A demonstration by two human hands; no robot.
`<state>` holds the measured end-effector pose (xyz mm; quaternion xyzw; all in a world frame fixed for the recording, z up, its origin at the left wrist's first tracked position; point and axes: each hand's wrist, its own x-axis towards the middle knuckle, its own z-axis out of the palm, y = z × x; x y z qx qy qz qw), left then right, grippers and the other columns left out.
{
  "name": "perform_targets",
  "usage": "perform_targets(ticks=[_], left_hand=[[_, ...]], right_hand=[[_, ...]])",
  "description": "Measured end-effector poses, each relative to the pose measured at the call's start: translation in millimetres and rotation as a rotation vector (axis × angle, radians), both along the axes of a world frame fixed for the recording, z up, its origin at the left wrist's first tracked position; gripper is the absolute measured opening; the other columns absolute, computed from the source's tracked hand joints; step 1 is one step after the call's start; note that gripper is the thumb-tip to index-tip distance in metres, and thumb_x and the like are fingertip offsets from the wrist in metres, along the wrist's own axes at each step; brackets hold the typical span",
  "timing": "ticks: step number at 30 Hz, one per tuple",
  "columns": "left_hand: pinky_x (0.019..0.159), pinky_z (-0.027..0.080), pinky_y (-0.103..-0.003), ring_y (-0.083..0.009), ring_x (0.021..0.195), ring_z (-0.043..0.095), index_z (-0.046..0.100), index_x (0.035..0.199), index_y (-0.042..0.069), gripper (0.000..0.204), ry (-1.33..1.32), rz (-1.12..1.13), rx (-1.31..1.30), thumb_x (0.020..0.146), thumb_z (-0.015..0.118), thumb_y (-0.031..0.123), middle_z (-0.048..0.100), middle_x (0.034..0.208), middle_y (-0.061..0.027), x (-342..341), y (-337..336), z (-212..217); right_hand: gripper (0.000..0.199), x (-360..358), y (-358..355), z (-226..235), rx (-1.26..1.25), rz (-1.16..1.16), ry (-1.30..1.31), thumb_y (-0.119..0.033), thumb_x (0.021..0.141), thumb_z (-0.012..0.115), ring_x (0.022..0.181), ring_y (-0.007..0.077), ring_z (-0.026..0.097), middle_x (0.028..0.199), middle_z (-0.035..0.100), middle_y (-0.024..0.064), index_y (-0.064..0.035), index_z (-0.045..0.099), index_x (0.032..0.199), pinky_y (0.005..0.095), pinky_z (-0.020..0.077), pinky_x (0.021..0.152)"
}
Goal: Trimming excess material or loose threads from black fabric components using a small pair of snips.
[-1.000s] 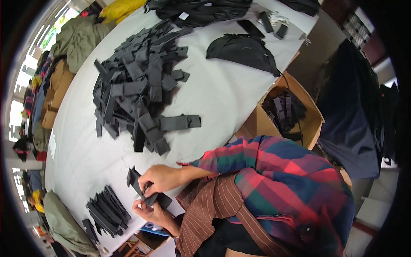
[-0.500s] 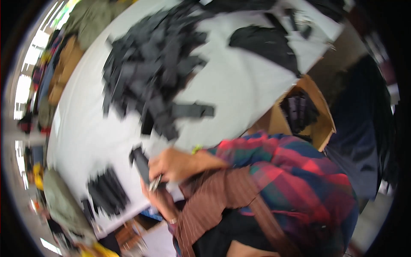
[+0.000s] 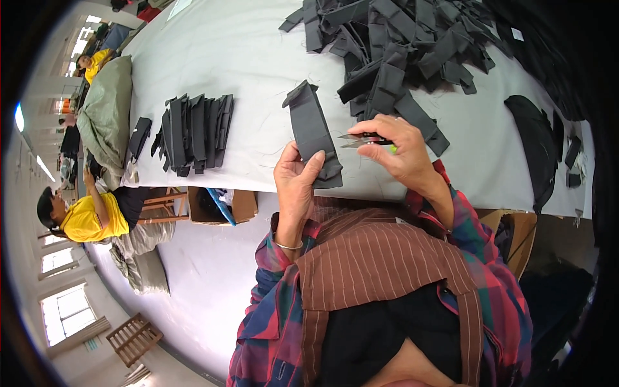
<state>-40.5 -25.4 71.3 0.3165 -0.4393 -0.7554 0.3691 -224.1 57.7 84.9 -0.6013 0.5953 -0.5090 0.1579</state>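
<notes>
My left hand [image 3: 296, 184] pinches a dark grey fabric strip [image 3: 311, 122] near its lower end, thumb on top. The strip stands tilted over the table's near edge, with a folded flap at its upper end. In my right hand [image 3: 407, 153] is a pair of small thread snips [image 3: 366, 140], blades parted and pointing left at the strip without touching it. Beyond my right hand lies a loose heap of similar dark strips [image 3: 393, 64]. To the left of my left hand, several strips lie side by side in a neat row [image 3: 196, 133].
The white-covered table [image 3: 258, 71] stretches ahead. Curved black fabric pieces [image 3: 532, 145] lie at its right. An open cardboard box [image 3: 244, 206] stands below the near edge at left. Past the left end, a person in yellow [image 3: 97, 216] sits near a greenish cloth bundle [image 3: 106, 109].
The view has swung round, shifting the heap to the right in the picture. My right hand with the snips, close against the strip before, is now apart from it.
</notes>
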Motion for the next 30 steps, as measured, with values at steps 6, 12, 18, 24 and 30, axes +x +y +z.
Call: perform_targets(ticks=[6,12,18,24,30], left_hand=[[0.08,0.048,-0.024,-0.0098,0.087,0.059,0.056,0.105,-0.002,0.021,-0.009,0.031,0.01,0.085,0.063,-0.002,0.063,0.1,-0.0069,6,1,-2],[0.078,0.049,-0.024,-0.0107,0.085,0.059,0.057,0.104,-0.003,0.021,-0.015,0.02,0.024,0.084,0.063,-0.003,0.063,0.099,-0.0077,5,4,2],[0.076,0.051,-0.024,-0.0107,0.084,0.06,0.057,0.105,-0.005,0.022,-0.01,0.014,0.037,0.084,0.062,-0.003,0.064,0.098,-0.0085,7,4,5],[0.07,0.052,-0.024,-0.0108,0.078,0.061,0.058,0.104,-0.005,0.022,-0.006,0.007,0.122,0.083,0.063,-0.005,0.064,0.095,-0.0081,10,6,10],[0.07,0.05,-0.022,-0.0082,0.079,0.059,0.061,0.101,-0.005,0.019,-0.035,0.009,-0.009,0.082,0.063,-0.006,0.063,0.093,-0.0054,8,10,7]], right_hand=[[0.018,7,-8,-11,0.166,0.052,-0.213,-0.014,0.082,0.067,0.074,0.0145,0.06,0.084,0.066,0.0056,-0.0051,0.068,0.097,0.0251,0.0444,0.068],[0.015,16,-14,-14,0.135,-0.04,-0.367,-0.013,0.082,0.067,0.074,0.0132,0.06,0.082,0.067,0.0052,-0.0048,0.068,0.095,0.0254,0.044,0.067],[0.012,19,-16,-1,-0.063,-0.12,0.151,-0.02,0.077,0.071,0.064,0.0173,0.054,0.075,0.063,-0.0015,-0.0136,0.068,0.087,0.0296,0.0348,0.061],[0.013,18,-15,1,-0.101,-0.13,0.289,-0.018,0.075,0.073,0.062,0.0163,0.052,0.072,0.062,-0.002,-0.0136,0.068,0.086,0.0298,0.033,0.061],[0.013,23,-14,2,-0.06,-0.086,0.075,-0.02,0.075,0.072,0.062,0.0186,0.054,0.074,0.064,-0.0003,-0.013,0.067,0.085,0.0305,0.0351,0.061]])
